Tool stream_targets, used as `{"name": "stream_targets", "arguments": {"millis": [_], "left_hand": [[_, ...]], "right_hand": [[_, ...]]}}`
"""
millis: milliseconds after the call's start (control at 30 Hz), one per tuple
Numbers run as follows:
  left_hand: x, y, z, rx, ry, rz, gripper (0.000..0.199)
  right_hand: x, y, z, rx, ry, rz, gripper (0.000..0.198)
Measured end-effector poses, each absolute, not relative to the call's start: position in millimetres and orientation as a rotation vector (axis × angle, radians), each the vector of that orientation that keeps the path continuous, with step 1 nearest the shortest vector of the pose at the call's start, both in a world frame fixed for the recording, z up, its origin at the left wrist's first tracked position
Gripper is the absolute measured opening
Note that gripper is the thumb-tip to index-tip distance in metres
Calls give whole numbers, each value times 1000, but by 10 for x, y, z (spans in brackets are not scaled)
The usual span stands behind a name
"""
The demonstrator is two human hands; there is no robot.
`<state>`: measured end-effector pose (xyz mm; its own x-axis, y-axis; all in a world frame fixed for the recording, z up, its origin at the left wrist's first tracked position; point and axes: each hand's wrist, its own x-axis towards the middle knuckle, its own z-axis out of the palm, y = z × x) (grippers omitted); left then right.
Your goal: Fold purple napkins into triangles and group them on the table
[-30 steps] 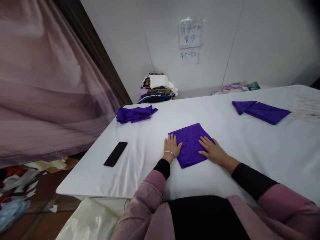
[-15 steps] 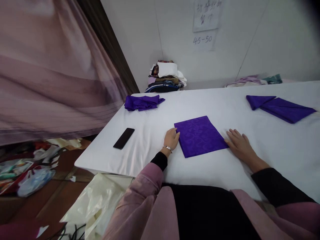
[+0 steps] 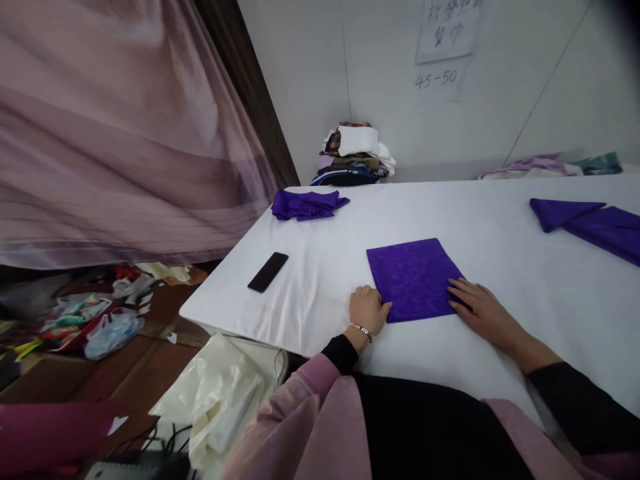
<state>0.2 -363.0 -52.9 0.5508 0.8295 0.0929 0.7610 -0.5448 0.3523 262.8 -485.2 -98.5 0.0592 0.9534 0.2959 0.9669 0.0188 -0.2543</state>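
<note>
A purple patterned cloth napkin, folded into a square, lies flat on the white-covered table before me. At its near left corner, my left hand is closed, with thumb and curled fingers on the cloth's edge; the fingertips are partly hidden. My right hand rests flat on the napkin's right side, its fingers stretched out over the edge. A crumpled purple cloth sits at the far left of the table. Another purple cloth, folded, lies at the far right, cut off by the picture's edge.
A black phone lies left of the napkin. Beyond the table's far edge is a stack of folded clothes against the wall. A pink curtain hangs at left. Pale plastic sheeting and bags are below the table.
My left hand has slid down the napkin's left edge to the near corner. My right hand has come further onto its right side. The view has turned slightly left.
</note>
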Motion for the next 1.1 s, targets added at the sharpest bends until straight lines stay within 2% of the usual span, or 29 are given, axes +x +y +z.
{"name": "stream_targets", "arguments": {"millis": [167,400,533,767,933,1100], "left_hand": [[31,-3638,-527,2402,1295,370,11],[-258,-3308,-426,2069,1518,304,5],[-436,-3189,-403,2012,1566,347,21],[-455,-3247,-472,1996,1528,465,32],[-495,-3300,-502,2030,1539,486,32],[-518,-3310,-500,2075,1543,464,35]], "right_hand": [[2631,-4874,-1004,-2011,-1903,1,48],[2198,-5026,-831,-2035,-2023,147,49],[2008,-4918,-622,-1938,-2107,222,47],[2017,-3776,-384,-1791,-2074,159,43],[1955,-2914,-408,-2079,-2002,218,40],[1949,-2628,-504,-2189,-1967,286,29]]}}
